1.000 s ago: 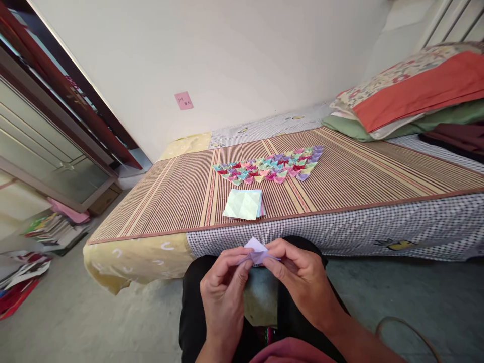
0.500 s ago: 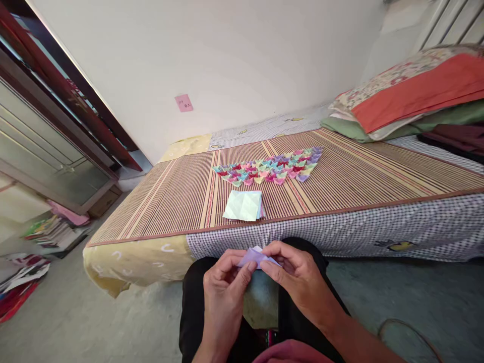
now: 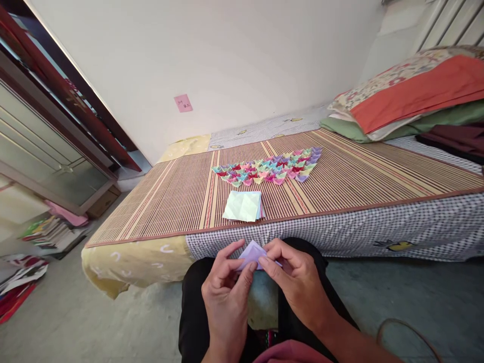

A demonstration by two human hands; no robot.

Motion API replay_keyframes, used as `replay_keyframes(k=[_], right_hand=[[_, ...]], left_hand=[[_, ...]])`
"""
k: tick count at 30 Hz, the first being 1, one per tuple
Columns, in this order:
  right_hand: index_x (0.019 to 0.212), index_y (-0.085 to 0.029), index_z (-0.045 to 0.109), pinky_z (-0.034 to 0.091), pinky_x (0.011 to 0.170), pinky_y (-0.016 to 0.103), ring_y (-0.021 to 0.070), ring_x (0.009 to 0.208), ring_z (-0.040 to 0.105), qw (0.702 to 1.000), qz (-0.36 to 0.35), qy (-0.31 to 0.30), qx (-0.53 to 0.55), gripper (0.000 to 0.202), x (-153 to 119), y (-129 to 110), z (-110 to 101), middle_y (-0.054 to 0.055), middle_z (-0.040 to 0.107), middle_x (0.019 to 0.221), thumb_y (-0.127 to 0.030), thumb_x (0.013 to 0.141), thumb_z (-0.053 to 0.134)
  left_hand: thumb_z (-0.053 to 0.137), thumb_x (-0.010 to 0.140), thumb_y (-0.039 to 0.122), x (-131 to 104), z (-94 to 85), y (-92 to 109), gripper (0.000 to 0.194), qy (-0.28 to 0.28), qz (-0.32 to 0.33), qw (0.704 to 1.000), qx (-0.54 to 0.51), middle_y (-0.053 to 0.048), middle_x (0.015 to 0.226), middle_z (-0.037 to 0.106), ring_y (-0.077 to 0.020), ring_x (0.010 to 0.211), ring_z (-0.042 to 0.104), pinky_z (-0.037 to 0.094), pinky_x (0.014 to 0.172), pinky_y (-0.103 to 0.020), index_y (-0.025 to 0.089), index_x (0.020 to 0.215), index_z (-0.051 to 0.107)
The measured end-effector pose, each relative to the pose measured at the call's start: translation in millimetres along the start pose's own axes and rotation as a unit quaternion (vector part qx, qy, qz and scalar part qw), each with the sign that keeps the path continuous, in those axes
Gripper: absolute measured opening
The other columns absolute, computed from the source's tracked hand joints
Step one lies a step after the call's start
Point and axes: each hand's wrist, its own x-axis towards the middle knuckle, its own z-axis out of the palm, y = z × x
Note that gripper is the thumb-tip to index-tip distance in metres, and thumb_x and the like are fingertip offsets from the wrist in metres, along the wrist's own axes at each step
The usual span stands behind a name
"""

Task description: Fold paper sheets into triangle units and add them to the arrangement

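A small folded purple paper (image 3: 252, 253) is held above my lap, its peak pointing up. My left hand (image 3: 229, 285) pinches its left part between thumb and fingers, with the index finger raised. On the other side, my right hand (image 3: 297, 275) grips the paper's right part, thumb on the front. Beyond my hands, a stack of creased paper sheets (image 3: 243, 206), pale green on top, lies near the bed mat's front edge. Behind the stack stand rows of small folded paper pieces (image 3: 268, 167) in many colours.
A striped mat (image 3: 166, 196) covers the bed. Pillows (image 3: 419, 91) and dark cloth (image 3: 454, 140) are at the right. A pink note (image 3: 183, 103) is on the wall. Books (image 3: 47, 232) are piled at the left, and a cable (image 3: 406, 327) lies on the floor.
The purple paper now shows a taller triangular peak, and its white part no longer shows. My left index finger has lifted away from it.
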Motion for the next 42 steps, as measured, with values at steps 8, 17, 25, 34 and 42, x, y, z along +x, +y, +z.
replay_keyframes(k=[8,17,25,34,42], right_hand=[[0.072,-0.021,0.058,0.046,0.067,0.025,0.0134,0.071,0.058,0.998,-0.046,0.011,-0.041,0.027,-3.0,-1.4,1.6,-0.001,0.062,0.079,-0.024,0.098,0.061],[0.073,-0.021,0.056,0.045,0.065,0.026,0.0138,0.069,0.057,0.997,-0.058,0.006,-0.051,0.028,-7.0,-1.2,2.4,-0.001,0.06,0.076,-0.024,0.1,0.058],[0.074,-0.021,0.054,0.045,0.065,0.026,0.0134,0.069,0.058,0.993,-0.082,0.02,-0.087,0.026,-9.6,-1.6,4.5,-0.001,0.059,0.075,-0.022,0.1,0.056],[0.073,-0.022,0.048,0.045,0.062,0.025,0.0128,0.066,0.055,0.993,-0.074,0.021,-0.089,0.028,-11.7,-1.9,6.9,-0.002,0.056,0.073,-0.021,0.101,0.055],[0.071,-0.022,0.049,0.046,0.065,0.027,0.0142,0.071,0.06,0.993,-0.063,0.032,-0.093,0.029,-10.2,-0.1,5.9,0.0,0.062,0.079,-0.022,0.098,0.06]], left_hand=[[0.088,0.076,0.029,-1.8,2.3,1.3,0.011,0.002,-0.049,0.997,-0.064,-0.006,0.087,0.079,-0.0209,0.078,0.072,0.058,0.068,-0.027,0.02,0.072,0.083],[0.09,0.073,0.023,-6.5,9.7,-0.8,0.013,0.041,-0.056,0.988,-0.139,-0.001,0.075,0.074,-0.015,0.072,0.068,0.056,0.066,-0.021,0.019,0.068,0.078],[0.092,0.072,0.025,-6.4,11.3,1.9,0.018,0.044,-0.096,0.98,-0.168,-0.001,0.073,0.074,-0.0133,0.069,0.068,0.056,0.066,-0.019,0.017,0.067,0.076],[0.093,0.07,0.026,-7.2,13.1,0.8,0.024,0.051,-0.112,0.976,-0.179,-0.001,0.072,0.073,-0.0145,0.069,0.068,0.057,0.066,-0.022,0.016,0.066,0.072],[0.093,0.07,0.025,-6.6,13.3,-1.0,0.026,0.052,-0.093,0.977,-0.185,0.0,0.072,0.071,-0.0139,0.067,0.067,0.056,0.063,-0.022,0.017,0.066,0.069]])
